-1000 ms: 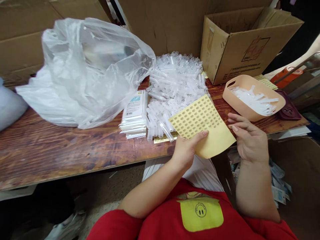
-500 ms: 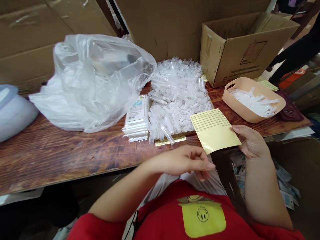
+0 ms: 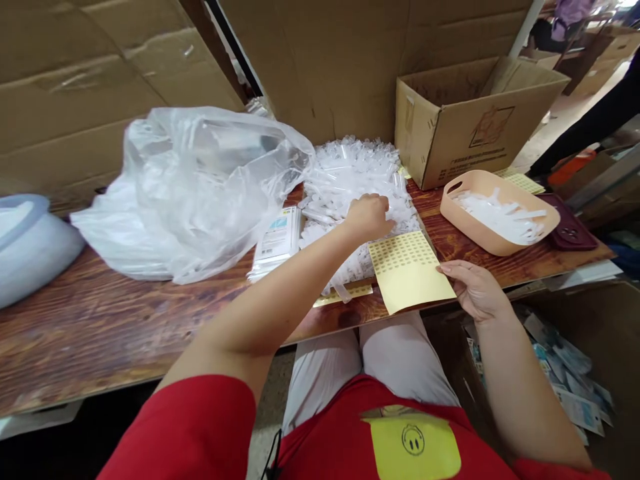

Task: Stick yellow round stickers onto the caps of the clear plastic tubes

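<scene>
My left hand (image 3: 369, 217) reaches over the pile of clear plastic tubes (image 3: 345, 180), its fingers curled downward near the middle of the heap. Whether it touches or holds a tube cannot be made out. A yellow sticker sheet (image 3: 413, 277), with rows of small oval stickers on its upper half, is pinched at its right edge by my right hand (image 3: 473, 287). The sheet overlaps the front right corner of the pile. Flat printed packets (image 3: 275, 237) lie stacked just left of the tubes.
A big clear plastic bag (image 3: 200, 193) fills the table's left part. An open cardboard box (image 3: 475, 127) stands at the back right, behind a peach basket (image 3: 500, 233) of white strips. Below the table edge is a box of packets (image 3: 570, 373).
My left hand has moved up and forward from the table's front edge to over the tubes. The sticker sheet in my right hand has shifted slightly left in view.
</scene>
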A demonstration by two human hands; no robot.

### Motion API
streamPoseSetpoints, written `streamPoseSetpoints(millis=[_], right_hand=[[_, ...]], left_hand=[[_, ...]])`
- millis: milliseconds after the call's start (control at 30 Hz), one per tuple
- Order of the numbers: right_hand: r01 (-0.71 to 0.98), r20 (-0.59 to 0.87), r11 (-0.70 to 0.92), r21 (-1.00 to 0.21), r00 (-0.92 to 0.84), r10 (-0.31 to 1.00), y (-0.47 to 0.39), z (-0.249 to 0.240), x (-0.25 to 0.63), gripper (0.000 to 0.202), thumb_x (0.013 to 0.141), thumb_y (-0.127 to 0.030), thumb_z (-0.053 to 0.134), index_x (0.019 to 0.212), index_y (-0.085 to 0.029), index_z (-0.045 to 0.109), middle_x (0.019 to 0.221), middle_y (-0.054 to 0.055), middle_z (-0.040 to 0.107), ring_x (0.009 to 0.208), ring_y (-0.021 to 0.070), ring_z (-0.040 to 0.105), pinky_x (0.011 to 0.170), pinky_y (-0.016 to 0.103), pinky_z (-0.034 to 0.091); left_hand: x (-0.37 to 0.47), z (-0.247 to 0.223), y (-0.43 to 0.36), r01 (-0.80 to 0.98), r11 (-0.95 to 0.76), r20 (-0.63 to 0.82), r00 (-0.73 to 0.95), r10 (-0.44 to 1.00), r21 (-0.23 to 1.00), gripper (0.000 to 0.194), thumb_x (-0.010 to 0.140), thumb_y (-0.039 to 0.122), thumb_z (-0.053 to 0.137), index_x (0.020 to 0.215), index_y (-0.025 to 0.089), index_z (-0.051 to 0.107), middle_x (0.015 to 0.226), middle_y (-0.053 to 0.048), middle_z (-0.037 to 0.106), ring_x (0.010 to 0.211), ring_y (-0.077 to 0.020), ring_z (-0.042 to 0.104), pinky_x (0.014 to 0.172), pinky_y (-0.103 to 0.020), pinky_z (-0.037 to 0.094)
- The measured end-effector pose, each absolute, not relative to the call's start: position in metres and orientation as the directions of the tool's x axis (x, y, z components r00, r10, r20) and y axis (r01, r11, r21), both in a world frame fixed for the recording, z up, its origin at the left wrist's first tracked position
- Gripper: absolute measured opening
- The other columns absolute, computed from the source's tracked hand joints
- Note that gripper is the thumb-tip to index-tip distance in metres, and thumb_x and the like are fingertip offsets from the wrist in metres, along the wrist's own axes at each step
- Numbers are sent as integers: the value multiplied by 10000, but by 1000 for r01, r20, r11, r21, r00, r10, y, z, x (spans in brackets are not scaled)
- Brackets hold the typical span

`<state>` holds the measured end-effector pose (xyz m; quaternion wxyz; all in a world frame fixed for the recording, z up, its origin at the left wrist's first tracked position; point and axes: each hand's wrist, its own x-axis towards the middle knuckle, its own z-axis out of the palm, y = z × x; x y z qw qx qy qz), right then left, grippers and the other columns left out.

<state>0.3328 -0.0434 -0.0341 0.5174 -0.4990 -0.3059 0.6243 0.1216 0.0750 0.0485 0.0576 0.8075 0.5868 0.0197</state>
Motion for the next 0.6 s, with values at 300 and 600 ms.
streamPoseSetpoints(millis=[300, 600], right_hand=[[-404, -365, -312, -860, 59, 929, -43, -30, 323, 422, 373, -393, 998, 654, -191, 757, 683, 24, 753, 640, 154, 684, 598, 255, 573], [-365, -315, -256, -895, 112, 942, -45, -30, 319, 453, 343, -463, 992, 621, -204, 745, 673, 17, 741, 655, 149, 663, 625, 263, 555]], left_hand=[[152, 44, 86, 945, -324, -99, 326, 940, 44, 618, 809, 275, 631, 1383, 94, 493, 1378, -227, 561, 1299, -359, 519, 1075, -487, 404], [152, 40, 86, 958, -269, -96, 278, 956, 98, 465, 924, 158, 426, 1373, 38, 454, 1382, -284, 520, 1314, -389, 502, 1054, -505, 404]])
